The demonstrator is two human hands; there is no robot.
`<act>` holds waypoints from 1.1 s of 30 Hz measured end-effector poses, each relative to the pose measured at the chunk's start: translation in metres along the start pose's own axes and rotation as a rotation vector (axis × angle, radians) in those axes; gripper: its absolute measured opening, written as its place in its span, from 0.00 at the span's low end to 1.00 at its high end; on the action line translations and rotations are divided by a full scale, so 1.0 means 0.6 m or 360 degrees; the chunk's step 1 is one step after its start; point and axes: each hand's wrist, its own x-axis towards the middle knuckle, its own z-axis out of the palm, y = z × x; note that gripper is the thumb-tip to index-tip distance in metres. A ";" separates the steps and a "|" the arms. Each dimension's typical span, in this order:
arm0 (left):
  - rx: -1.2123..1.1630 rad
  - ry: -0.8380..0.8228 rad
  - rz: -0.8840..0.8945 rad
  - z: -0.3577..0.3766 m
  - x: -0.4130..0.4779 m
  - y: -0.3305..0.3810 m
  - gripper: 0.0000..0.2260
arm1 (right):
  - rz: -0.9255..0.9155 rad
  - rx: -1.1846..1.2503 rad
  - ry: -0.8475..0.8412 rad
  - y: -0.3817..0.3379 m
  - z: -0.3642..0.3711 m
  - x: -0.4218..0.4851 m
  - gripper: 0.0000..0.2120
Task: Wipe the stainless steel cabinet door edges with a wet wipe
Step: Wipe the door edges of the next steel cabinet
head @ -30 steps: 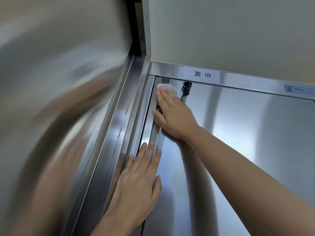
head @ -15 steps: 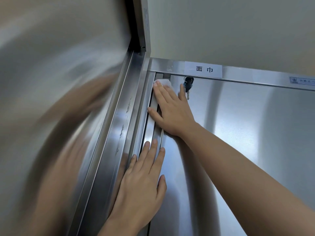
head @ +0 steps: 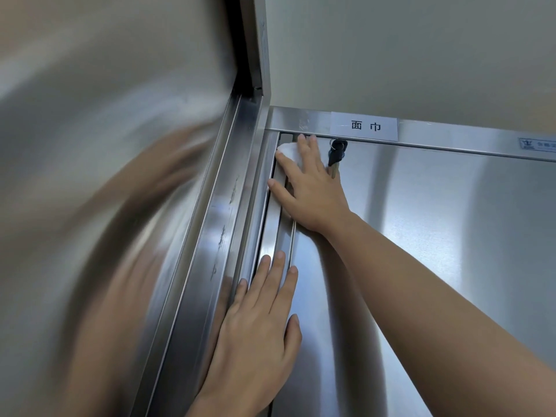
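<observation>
A stainless steel cabinet door (head: 421, 236) fills the right of the head view, with a recessed vertical handle strip (head: 279, 236) along its left edge. My right hand (head: 310, 188) lies flat on the top left corner of the door and presses a white wet wipe (head: 290, 153) under its fingers, which reach the top frame rail (head: 451, 136). My left hand (head: 258, 326) rests flat lower on the same edge, fingers spread across the strip, holding nothing.
A black key (head: 336, 155) hangs in the lock just right of my right hand. A white label (head: 364, 126) sits on the top rail. A second steel cabinet face (head: 105, 206) meets the door at the left, showing blurred reflections. A pale wall (head: 406, 55) is above.
My right hand has slid the wipe up the door's left edge to the top corner under the rail. My left hand has stayed flat on the edge lower down.
</observation>
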 end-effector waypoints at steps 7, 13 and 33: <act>0.0020 0.0003 0.0008 0.002 -0.001 0.000 0.25 | -0.0015 -0.0234 -0.0044 -0.003 0.003 0.012 0.34; 0.0041 -0.0007 0.0012 0.001 0.000 0.000 0.25 | -0.0056 -0.0304 -0.0095 -0.008 0.006 0.007 0.35; 0.0068 -0.0025 0.0008 0.000 -0.007 0.003 0.25 | 0.0019 -0.0360 -0.0165 -0.011 -0.011 0.039 0.35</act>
